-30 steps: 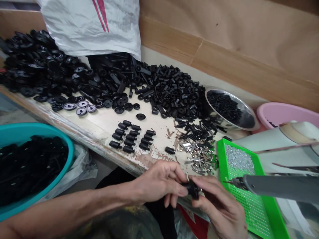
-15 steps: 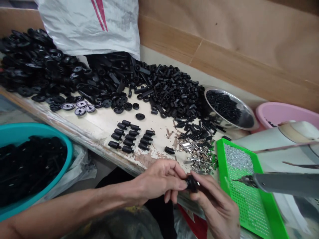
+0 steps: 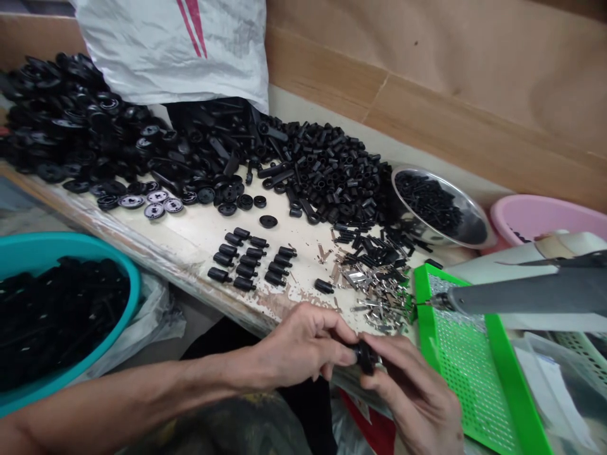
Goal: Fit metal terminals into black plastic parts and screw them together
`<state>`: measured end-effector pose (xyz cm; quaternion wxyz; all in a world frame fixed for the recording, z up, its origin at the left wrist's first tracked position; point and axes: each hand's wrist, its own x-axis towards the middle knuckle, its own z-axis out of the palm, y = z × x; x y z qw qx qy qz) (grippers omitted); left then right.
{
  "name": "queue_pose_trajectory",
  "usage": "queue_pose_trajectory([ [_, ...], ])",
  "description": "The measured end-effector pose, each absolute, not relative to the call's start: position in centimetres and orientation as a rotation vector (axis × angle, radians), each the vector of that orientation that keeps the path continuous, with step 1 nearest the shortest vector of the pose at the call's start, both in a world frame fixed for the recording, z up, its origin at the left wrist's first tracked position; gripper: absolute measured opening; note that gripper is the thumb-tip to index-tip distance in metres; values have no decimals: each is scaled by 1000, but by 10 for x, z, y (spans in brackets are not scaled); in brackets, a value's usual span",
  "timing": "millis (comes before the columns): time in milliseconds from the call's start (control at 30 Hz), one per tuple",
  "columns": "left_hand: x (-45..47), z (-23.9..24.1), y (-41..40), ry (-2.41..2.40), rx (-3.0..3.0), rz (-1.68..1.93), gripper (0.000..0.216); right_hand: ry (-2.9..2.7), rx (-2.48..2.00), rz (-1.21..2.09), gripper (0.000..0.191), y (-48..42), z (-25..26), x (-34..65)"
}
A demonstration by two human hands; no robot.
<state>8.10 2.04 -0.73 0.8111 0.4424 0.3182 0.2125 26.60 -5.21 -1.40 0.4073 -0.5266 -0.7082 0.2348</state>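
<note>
Both hands meet over the table's front edge around a small round black plastic part (image 3: 366, 357). My left hand (image 3: 303, 347) pinches its left side between thumb and fingers. On the other side, my right hand (image 3: 415, 385) grips it with thumb and forefinger; a shiny bit shows near those fingertips. Much of the part is hidden by the fingers. Behind the hands, several black cylinders (image 3: 245, 270) with thin end pegs lie in short rows, and a single cylinder (image 3: 324, 286) lies apart to their right. Small metal strips (image 3: 379, 287) are heaped just beyond my right hand.
A grey electric screwdriver (image 3: 512, 292) juts in from the right over a green tray (image 3: 429, 328) of small screws. Behind stand a steel bowl (image 3: 478, 221) and a pink basin (image 3: 531, 212). Piled black parts (image 3: 332, 164) line the back; a teal tub (image 3: 135, 278) stands left.
The screwdriver has swung up and left, its tip now over the green tray's left rim. Both hands stay together on the black part, which has turned slightly.
</note>
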Motion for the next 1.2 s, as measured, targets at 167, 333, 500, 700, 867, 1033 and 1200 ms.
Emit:
queue_pose_trajectory([
  [167, 81, -9, 15, 697, 908, 464, 18, -1766, -1353, 630, 37, -52, -18, 266],
  [333, 77, -11, 9, 692, 1037, 590, 21, -1722, -1326, 679, 38, -51, -22, 268],
  [500, 72, -16, 21, 505, 908, 405, 17, -1823, -1229, 644, 39, -48, -11, 270],
  [700, 69, -17, 33, 353, 609, 115, 15, -1913, -1176, 738, 37, -49, -8, 270],
  [867, 69, -15, 28, 450, 718, 281, 11, -1822, -1257, 642, 39, -55, -14, 269],
  [1033, 69, -19, 28, 322, 523, 92, 17, -1922, -1183, 672, 34, -54, -9, 269],
  [1200, 75, -10, 22, 548, 774, 350, 12, -1770, -1336, 621, 39, -53, -10, 265],
])
